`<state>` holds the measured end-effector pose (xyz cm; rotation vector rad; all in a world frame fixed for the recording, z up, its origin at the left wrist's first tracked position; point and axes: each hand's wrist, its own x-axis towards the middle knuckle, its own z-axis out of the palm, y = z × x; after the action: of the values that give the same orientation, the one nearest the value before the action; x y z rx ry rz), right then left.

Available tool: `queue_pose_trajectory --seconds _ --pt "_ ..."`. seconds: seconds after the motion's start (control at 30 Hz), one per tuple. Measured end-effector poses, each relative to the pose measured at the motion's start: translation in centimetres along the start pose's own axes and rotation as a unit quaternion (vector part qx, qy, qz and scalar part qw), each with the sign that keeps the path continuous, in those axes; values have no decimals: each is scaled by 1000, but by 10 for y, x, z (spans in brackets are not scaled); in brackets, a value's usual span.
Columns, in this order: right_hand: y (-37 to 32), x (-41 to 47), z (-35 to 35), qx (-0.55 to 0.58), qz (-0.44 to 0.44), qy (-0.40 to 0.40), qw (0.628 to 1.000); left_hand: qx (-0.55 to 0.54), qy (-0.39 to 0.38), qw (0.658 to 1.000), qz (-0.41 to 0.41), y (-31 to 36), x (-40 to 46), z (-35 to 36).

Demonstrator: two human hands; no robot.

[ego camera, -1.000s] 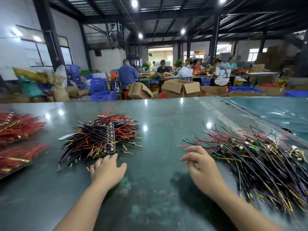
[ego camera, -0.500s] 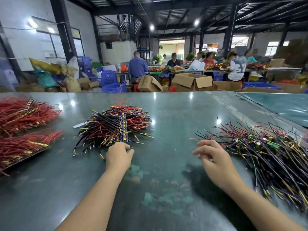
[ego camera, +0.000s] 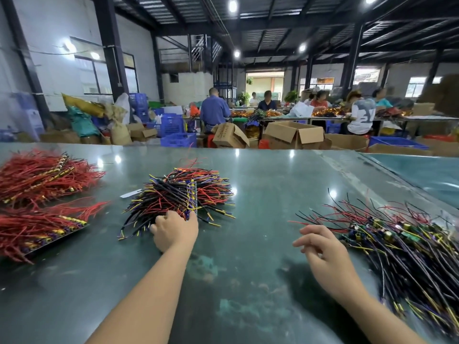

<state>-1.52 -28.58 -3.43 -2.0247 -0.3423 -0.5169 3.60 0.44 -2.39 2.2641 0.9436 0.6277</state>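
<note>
The wire stack [ego camera: 178, 194] is mostly black with red, yellow and purple bits, the piles on the left [ego camera: 42, 175] are pretty much all red with gold-ish ends, and the table [ego camera: 260, 184] is dark glossy green.

On the table [ego camera: 260, 189], the wired board stack [ego camera: 178, 197] lies at 12 o'clock, far wire bundle [ego camera: 42, 175] at 10, near wire bundle [ego camera: 37, 229] at 9, loose wired boards [ego camera: 409, 249] at 3.

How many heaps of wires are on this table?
4: far red heap at left, near red heap before it, middle heap the left hand grips, right heap beside the right hand. Others may lie outside view.
</note>
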Motion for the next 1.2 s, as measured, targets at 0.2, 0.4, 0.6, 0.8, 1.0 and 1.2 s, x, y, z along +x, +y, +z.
queue_pose_trajectory --seconds 0.2,0.4,0.6,0.8,1.0,1.2 --pt "1 1 -2 21 20 5 1000 -82 32 986 -140 13 15 10" --pt "0 0 2 37 30 0 999 -31 45 990 -129 18 4 16" --pt "2 0 2 57 38 11 998 -111 88 974 -177 24 3 20" --pt "2 2 3 63 43 1 997 -136 83 963 -218 25 13 18" --pt "1 2 4 69 42 4 997 -229 92 951 -186 34 16 5" --pt "1 2 4 75 39 11 996 -338 143 915 -170 16 -5 -17"
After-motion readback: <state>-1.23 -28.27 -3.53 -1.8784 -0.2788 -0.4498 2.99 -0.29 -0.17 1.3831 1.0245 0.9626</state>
